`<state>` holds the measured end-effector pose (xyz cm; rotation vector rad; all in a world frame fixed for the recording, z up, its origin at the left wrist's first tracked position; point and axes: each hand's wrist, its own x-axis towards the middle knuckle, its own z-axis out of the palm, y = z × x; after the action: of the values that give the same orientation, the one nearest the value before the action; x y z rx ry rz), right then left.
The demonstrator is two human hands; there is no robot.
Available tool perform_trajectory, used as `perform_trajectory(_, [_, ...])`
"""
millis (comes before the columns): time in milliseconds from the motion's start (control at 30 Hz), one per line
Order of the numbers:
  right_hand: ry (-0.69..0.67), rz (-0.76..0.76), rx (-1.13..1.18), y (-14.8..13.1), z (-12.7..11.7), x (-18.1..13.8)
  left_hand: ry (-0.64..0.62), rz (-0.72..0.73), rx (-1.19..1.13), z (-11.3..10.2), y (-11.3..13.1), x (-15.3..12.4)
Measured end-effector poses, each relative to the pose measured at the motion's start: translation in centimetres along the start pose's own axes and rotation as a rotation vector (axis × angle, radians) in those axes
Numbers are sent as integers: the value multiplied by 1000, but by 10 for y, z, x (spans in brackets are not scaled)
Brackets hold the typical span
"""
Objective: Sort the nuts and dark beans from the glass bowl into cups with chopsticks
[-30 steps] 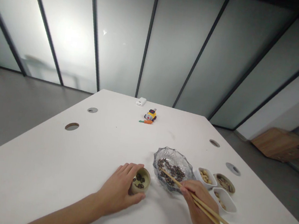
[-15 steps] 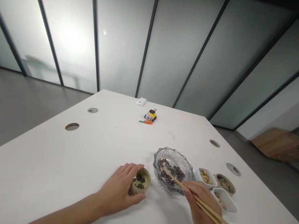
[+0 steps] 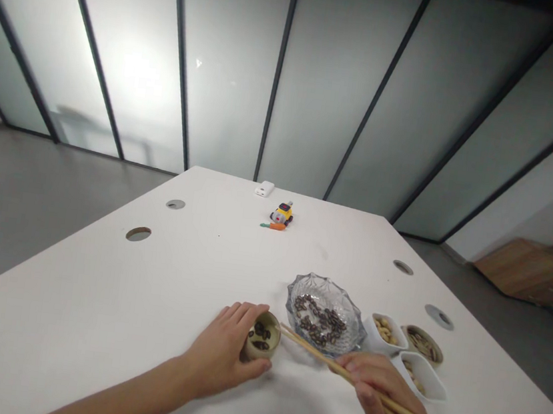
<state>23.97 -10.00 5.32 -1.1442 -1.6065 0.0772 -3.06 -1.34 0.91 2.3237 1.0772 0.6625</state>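
My left hand [image 3: 224, 345] is wrapped round the left side of a small round cup [image 3: 270, 353], which stands upright on the table. Several dark beans [image 3: 261, 331] lie inside it. In my right hand [image 3: 379, 397] is a pair of wooden chopsticks [image 3: 316, 354], gripped partway along. Their tips are at the cup's right rim; whether a bean is between them is too small to tell. Just behind the chopsticks sits a scalloped glass bowl [image 3: 357, 328] with many dark beans [image 3: 325, 324] spread over its bottom.
Right of the bowl stand two white dishes [image 3: 435, 390] with pale nuts and a round dish [image 3: 440, 361] with slender brown pieces. A yellow toy car [image 3: 282, 213], an orange-handled toy [image 3: 274, 226] and a white box [image 3: 264, 189] lie far back. The white table [image 3: 188, 270] has round holes.
My right hand has moved the chopstick tips left, from among the beans in the glass bowl to the cup's rim. My left hand keeps its hold on the cup. The view has shifted slightly.
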Motion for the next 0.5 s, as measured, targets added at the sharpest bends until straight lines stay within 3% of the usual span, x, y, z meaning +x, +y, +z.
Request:
perform_trajectory(133, [100,28,-200,13,-11,1,-12,-3,0,-1,0,0])
perform_trajectory(500, [-69,5,-314,30,-4,6,-24,-6,-22,-4,2,0])
